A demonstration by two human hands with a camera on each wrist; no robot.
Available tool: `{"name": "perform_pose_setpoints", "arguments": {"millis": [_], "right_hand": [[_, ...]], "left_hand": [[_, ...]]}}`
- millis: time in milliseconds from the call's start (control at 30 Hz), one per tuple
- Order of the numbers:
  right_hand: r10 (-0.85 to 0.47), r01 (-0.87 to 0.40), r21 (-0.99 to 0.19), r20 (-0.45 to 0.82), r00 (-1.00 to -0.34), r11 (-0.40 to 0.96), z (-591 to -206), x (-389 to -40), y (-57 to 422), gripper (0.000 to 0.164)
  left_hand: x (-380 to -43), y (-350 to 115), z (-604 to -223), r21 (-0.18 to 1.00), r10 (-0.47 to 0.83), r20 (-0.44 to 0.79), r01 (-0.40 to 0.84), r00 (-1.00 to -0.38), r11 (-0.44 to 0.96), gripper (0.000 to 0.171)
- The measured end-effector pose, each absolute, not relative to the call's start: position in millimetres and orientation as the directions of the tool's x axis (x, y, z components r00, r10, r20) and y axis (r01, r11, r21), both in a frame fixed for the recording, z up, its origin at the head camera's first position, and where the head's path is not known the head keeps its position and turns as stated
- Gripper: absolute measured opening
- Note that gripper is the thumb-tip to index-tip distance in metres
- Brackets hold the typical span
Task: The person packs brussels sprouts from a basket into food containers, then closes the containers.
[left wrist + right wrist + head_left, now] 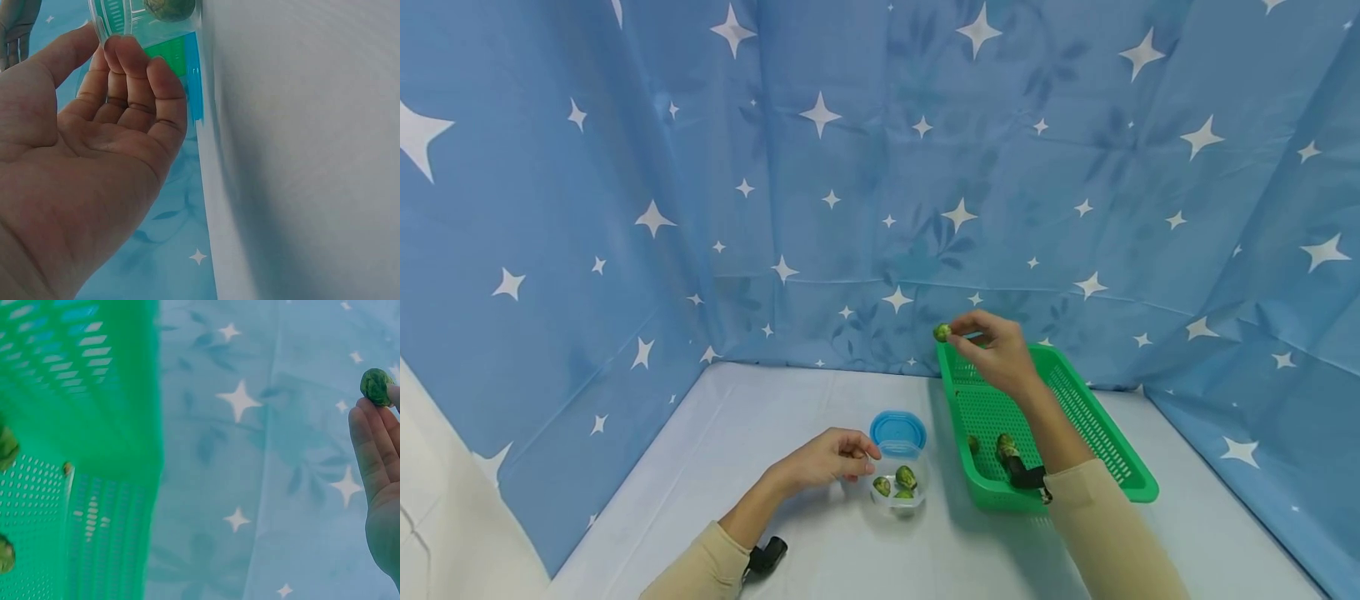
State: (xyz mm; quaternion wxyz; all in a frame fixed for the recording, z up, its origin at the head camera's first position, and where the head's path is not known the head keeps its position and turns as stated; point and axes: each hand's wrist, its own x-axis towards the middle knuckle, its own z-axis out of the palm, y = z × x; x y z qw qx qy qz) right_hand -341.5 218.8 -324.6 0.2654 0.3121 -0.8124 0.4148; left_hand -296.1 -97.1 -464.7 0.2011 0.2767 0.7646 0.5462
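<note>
My right hand (pixel 992 350) pinches a Brussels sprout (pixel 942 332) between thumb and fingertips, above the far left corner of a green perforated basket (pixel 1138 487). The right wrist view shows that sprout (pixel 375 387) at the fingertips, apart from the basket. My left hand (pixel 835 457) is at the left side of a small clear plastic container (pixel 901 502); in the left wrist view its thumb and curled fingers meet at the container's edge (pixel 99 28). Several sprouts (pixel 906 477) lie in the container. A blue lid (pixel 898 431) lies just behind it.
More sprouts (pixel 1006 446) lie in the basket's near end, partly hidden by the right wrist's black camera (pixel 1026 477). A white cloth (pixel 790 392) covers the table. Blue starred curtains (pixel 865 208) hang behind and at the sides.
</note>
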Motion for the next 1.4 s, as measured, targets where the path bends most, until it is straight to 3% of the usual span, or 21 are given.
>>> {"name": "perform_pose_setpoints", "arguments": {"millis": [400, 733, 933, 1167, 1400], "right_hand": [[-0.275, -0.825, -0.442, 0.794, -0.543, 0.352, -313, -292, 193, 0.017], [-0.300, -0.861, -0.415, 0.815, -0.496, 0.295, -334, -294, 197, 0.025], [-0.272, -0.842, -0.409, 0.816, -0.510, 0.351, -341, -285, 192, 0.029], [-0.243, -0.805, -0.450, 0.792, -0.560, 0.387, -338, -265, 186, 0.020], [-0.229, -0.777, -0.486, 0.768, -0.599, 0.401, -347, -267, 189, 0.018]], "left_hand": [[-298, -97, -466, 0.945, 0.648, 0.004, 0.215, -0.762, 0.247, 0.026], [-299, -97, -466, 0.943, 0.651, 0.009, 0.222, -0.759, 0.247, 0.025], [-298, -96, -466, 0.946, 0.653, 0.008, 0.218, -0.757, 0.242, 0.027], [-298, -94, -466, 0.946, 0.651, 0.004, 0.213, -0.759, 0.243, 0.028], [-297, -94, -464, 0.945, 0.648, 0.005, 0.215, -0.762, 0.245, 0.026]]}}
